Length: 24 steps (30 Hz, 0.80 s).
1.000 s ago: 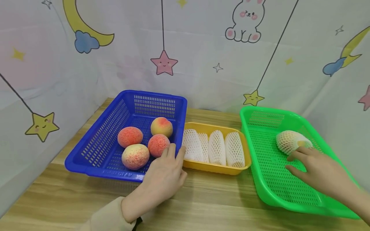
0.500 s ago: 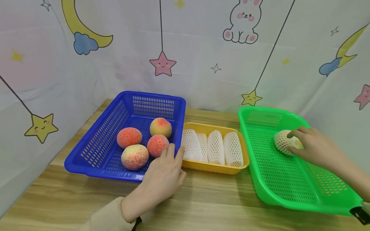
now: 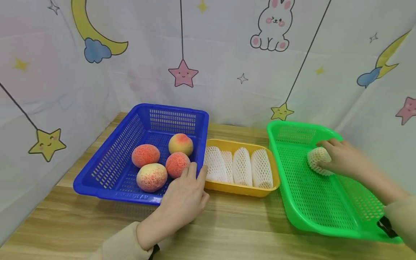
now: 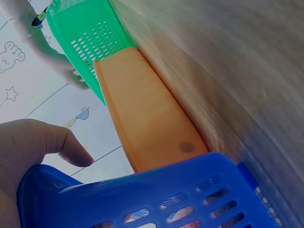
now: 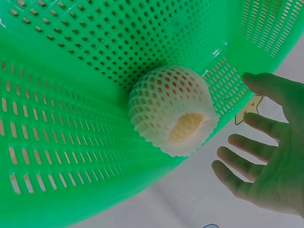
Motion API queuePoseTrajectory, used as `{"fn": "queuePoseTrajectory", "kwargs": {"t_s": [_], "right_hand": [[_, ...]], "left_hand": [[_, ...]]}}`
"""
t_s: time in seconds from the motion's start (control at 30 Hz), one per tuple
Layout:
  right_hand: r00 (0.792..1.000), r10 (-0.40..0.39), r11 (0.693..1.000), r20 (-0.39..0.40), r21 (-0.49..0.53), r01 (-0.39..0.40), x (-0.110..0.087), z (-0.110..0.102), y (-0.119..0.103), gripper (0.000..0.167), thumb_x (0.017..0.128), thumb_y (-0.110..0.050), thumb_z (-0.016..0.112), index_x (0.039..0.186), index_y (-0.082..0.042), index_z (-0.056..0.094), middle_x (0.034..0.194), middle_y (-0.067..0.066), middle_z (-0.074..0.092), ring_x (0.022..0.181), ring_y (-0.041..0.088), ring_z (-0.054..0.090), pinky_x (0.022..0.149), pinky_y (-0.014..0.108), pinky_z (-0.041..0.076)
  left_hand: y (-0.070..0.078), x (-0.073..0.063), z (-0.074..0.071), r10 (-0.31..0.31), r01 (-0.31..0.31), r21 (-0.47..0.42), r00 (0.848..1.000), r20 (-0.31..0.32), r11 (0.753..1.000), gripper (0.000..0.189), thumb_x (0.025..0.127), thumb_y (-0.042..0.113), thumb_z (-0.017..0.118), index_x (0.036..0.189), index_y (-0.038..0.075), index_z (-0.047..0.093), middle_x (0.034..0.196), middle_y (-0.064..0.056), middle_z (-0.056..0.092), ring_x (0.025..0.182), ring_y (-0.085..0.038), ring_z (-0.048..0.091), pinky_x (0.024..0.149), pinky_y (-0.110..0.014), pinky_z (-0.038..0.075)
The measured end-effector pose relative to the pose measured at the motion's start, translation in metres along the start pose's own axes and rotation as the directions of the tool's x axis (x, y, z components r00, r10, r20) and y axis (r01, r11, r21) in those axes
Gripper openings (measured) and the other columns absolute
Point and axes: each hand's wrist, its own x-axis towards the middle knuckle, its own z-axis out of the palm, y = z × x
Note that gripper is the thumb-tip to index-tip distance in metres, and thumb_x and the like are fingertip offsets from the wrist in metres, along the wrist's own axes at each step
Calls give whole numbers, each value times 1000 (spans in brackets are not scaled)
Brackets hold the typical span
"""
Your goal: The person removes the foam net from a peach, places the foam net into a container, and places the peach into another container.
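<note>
My left hand [image 3: 185,191] rests over the front right corner of the blue basket [image 3: 130,196], fingers extended near a red peach [image 3: 177,164]. In the left wrist view its visible digit [image 4: 71,147] stands clear above the rim. A peach in a white foam net [image 5: 168,107] lies in the green basket [image 3: 299,216], with an opening in the net baring pale yellow fruit. My right hand [image 3: 344,159] is beside this peach. In the right wrist view its fingers are spread, with a gap between them and the net.
In the blue basket lie more peaches: a red one [image 3: 145,155], a speckled pale one [image 3: 152,177] and a yellow one [image 3: 180,144]. Between the baskets, a yellow tray [image 3: 240,188] holds several white foam nets [image 3: 243,166]. A printed curtain [image 3: 224,43] hangs behind the table [image 3: 227,227].
My right hand has moved up and slightly left, round to the far right side of the netted peach. That peach has turned and shifted slightly left. My left hand stays in place.
</note>
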Motion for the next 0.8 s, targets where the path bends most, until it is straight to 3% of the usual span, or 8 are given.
{"fn": "queuePoseTrajectory", "kwargs": {"t_s": [0.5, 0.8], "right_hand": [[993, 40, 999, 114, 18, -42, 16, 17, 13, 72, 80, -36, 72, 135, -1, 42, 133, 34, 39, 113, 64, 39, 73, 72, 44], [990, 75, 995, 122, 49, -81, 19, 25, 26, 78, 77, -38, 74, 135, 1, 39, 128, 38, 40, 108, 66, 41, 73, 71, 45]], "left_hand": [[0, 0, -1, -4, 4, 9, 1000, 24, 1000, 52, 72, 20, 67, 120, 3, 59, 91, -11, 53, 72, -22, 53, 45, -29, 43], [0, 0, -1, -6, 6, 10, 999, 44, 1000, 53, 72, 21, 67, 122, 3, 59, 93, -12, 54, 75, -22, 54, 47, -29, 45]]}}
